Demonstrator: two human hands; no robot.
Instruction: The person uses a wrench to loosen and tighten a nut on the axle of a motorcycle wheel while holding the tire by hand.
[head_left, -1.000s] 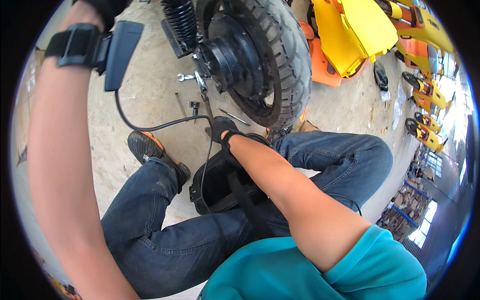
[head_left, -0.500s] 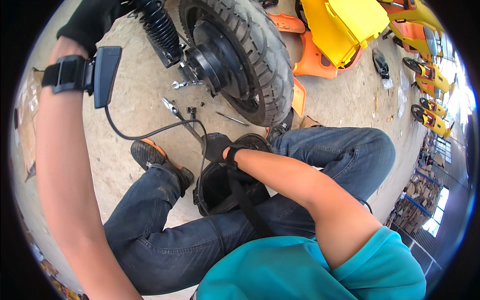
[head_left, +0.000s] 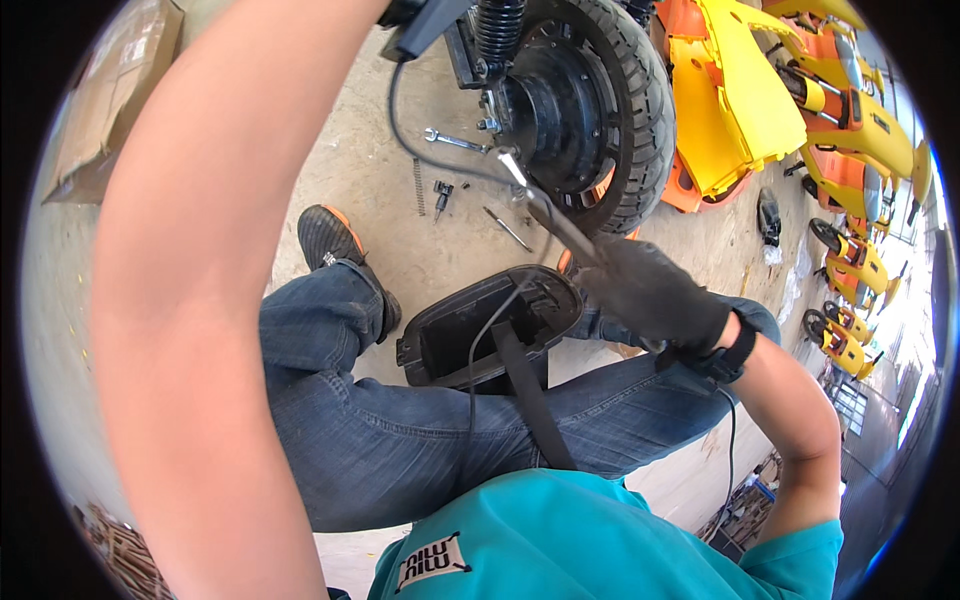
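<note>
My right hand (head_left: 655, 298), in a black glove, is closed round the dark handle of a silver-headed wrench (head_left: 548, 212). The tool's head points up and left, close to the axle end of a black hub-motor wheel (head_left: 575, 120) with a knobbly tyre; I cannot tell if they touch. My left forearm (head_left: 215, 250) reaches up past the top edge, so that hand is out of sight. A dark device strapped to that wrist (head_left: 425, 30) trails a cable. Beside the axle nut lies a combination spanner (head_left: 455, 141). A black shock absorber (head_left: 497, 35) rises above the hub.
Between my legs sits an open black plastic shell (head_left: 420, 340). A long spring (head_left: 419, 188), a small black fitting (head_left: 442, 197) and a thin metal rod (head_left: 508, 229) lie on the concrete. Yellow panels (head_left: 735, 110) are at right, scooters (head_left: 850, 260) beyond, a cardboard box (head_left: 115, 95) upper left.
My right hand has lifted the wrench from above the black shell up and right toward the wheel hub. My left arm has swung right, its hand leaving view. The camera view has shifted.
</note>
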